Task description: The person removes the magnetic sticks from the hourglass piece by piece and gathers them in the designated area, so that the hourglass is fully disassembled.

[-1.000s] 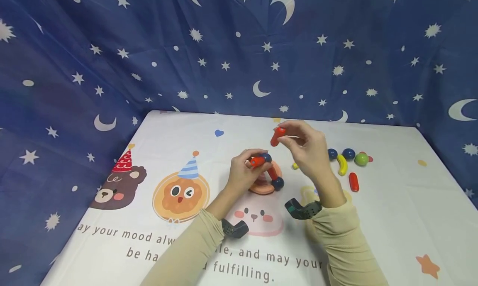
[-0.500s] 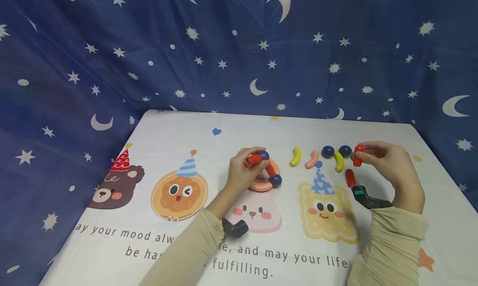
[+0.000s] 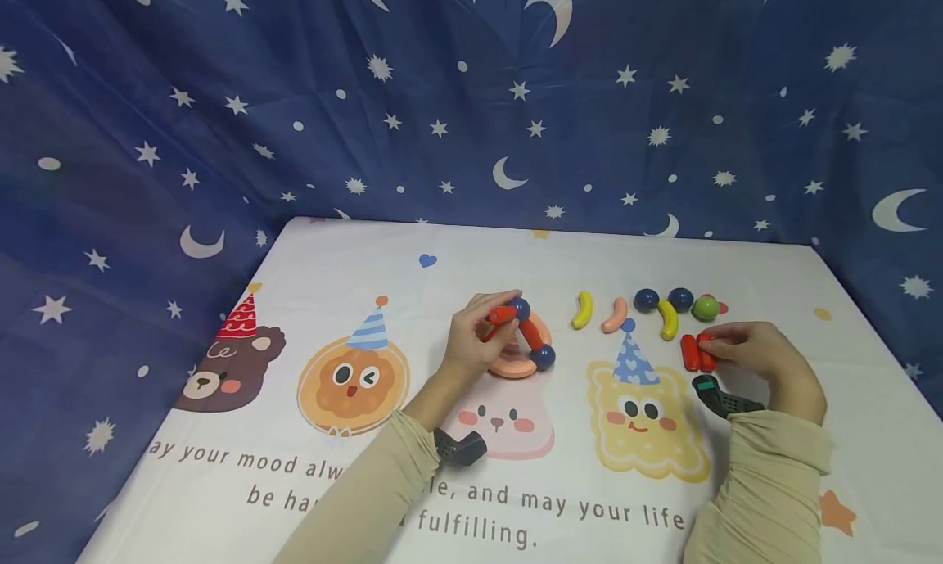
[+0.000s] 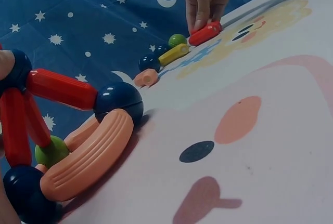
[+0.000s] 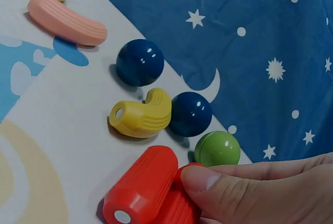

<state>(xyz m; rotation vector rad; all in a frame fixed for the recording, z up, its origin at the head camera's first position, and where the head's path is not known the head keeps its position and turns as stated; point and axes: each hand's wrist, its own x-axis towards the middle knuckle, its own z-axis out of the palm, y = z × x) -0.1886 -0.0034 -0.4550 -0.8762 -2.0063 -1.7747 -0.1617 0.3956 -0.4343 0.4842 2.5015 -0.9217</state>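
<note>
My left hand [image 3: 467, 339] grips the top of a small frame of magnetic rods and balls, near a blue ball [image 3: 520, 308] and a red rod [image 3: 503, 313]. The left wrist view shows more of this frame: red rods slope down from the top ball to blue balls [image 4: 118, 102] and a green ball [image 4: 52, 152], with a curved peach rod [image 4: 88, 156] along its base. Over on the right, my right hand [image 3: 766, 355] pinches a straight red rod [image 5: 179, 203] between thumb and fingers. That rod lies beside another red rod [image 5: 143, 182] on the table.
Beyond the right hand lie two loose blue balls [image 3: 647, 300], a green ball [image 3: 706, 308] and a curved yellow rod [image 3: 668, 320]. Another yellow rod [image 3: 583, 310] and a peach rod [image 3: 615, 315] lie left of them. A starry blue curtain [image 3: 471, 97] hangs behind the printed white tablecloth [image 3: 796, 302].
My right hand has carried the red rod from near the frame over to the right, then down beside the other red rod. The left hand keeps its hold on the frame.
</note>
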